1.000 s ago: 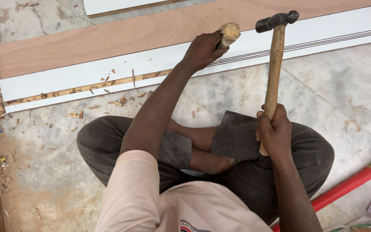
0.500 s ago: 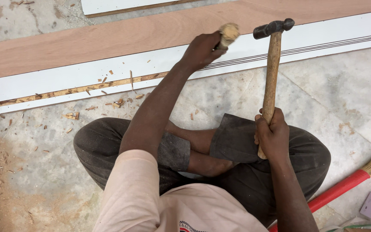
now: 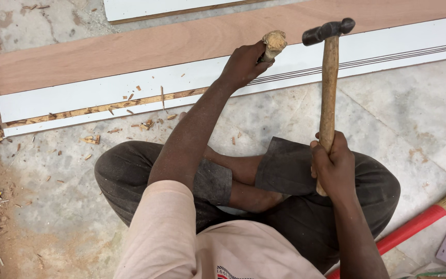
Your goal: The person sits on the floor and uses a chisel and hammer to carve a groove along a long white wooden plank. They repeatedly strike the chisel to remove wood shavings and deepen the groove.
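While the left hand (image 3: 243, 64) clasps a chisel (image 3: 273, 44), the right hand (image 3: 332, 165) grips a hammer (image 3: 329, 82).

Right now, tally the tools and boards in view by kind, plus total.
Hammers: 1, wooden-handled hammer in the right hand
Chisels: 1, wooden-handled chisel in the left hand
Brooms: 1, red-handled broom at the right edge
Boards: 3, white grooved board, brown board, a white board at the top edge
Total: 6
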